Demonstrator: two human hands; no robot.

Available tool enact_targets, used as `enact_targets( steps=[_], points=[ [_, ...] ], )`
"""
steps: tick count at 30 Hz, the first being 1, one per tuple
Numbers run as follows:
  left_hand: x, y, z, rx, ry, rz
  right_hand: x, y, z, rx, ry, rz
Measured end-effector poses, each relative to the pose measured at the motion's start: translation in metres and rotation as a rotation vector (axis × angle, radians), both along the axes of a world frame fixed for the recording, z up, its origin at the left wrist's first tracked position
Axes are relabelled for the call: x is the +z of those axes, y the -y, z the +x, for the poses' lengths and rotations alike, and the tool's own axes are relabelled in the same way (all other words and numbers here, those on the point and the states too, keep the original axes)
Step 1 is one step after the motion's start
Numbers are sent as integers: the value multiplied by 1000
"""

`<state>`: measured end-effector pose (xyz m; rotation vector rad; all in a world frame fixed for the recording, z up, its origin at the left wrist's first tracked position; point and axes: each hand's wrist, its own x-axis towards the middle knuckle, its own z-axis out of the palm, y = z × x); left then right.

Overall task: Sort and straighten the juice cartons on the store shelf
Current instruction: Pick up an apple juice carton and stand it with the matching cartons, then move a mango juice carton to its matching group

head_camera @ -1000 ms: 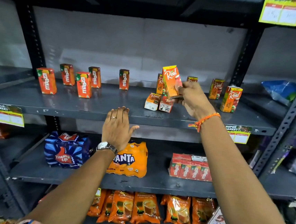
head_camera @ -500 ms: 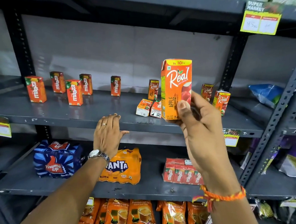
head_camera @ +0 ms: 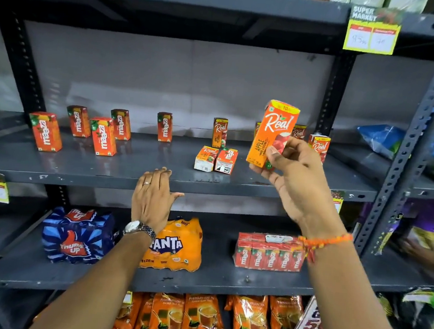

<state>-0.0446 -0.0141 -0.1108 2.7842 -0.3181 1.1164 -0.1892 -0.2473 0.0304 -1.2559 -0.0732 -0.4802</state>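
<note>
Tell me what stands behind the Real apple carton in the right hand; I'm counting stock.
Behind the held Real apple carton, two upright Real cartons peek out: a sliver at its left and one at its right. Anything directly behind the carton is covered.

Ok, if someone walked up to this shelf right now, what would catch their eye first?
Probably the orange Real apple carton held up in the right hand, tilted, in front of the middle shelf. Next, two small cartons lying toppled near that shelf's centre, while the Maaza cartons to the left stand upright but scattered. The left hand rests flat on the shelf's front edge.
</note>
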Motion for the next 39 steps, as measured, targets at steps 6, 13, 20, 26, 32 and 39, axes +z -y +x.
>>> enact_targets(
  steps=[6, 13, 20, 26, 32, 39],
  points=[
    [3, -2, 0, -15, 21, -14, -7, 48, 90, -348, -165, -249],
    [0, -1, 3, -6, 24, -18, -34, 77, 162, -510, -345, -488],
    [0, -1, 5, -9, 31, -24, -43, 86, 189, -562, -405, -659],
    [-1, -2, 6, -9, 28, -21, -45, 84, 188, -580, -435, -678],
    [-3, -2, 7, -5, 32, -18, -49, 57, 156, -737, -328, -647],
    [-3, -3, 7, -12, 37, -9, -51, -21, 156, -472, -390, -889]
  ],
)
